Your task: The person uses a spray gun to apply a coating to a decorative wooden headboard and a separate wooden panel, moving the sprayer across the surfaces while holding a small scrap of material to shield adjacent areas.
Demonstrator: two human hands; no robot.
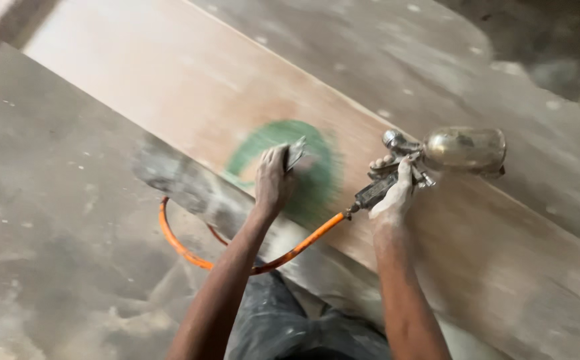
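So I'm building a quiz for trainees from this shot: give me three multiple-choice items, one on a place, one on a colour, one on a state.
1. Where does the left hand press its small pad?
A. On the floor
B. On the green patch of the board
C. On the cup

2. What colour is the hose?
A. Orange
B. Blue
C. Black

3. How is the spray gun held?
A. Lying loose on the board
B. Hanging from a hook
C. Gripped in the right hand

Answers:
1 B: the hand and pad lie within the green area.
2 A: the hose running to the gun's grip is orange.
3 C: the right hand's fingers wrap its handle, the gun over the board.
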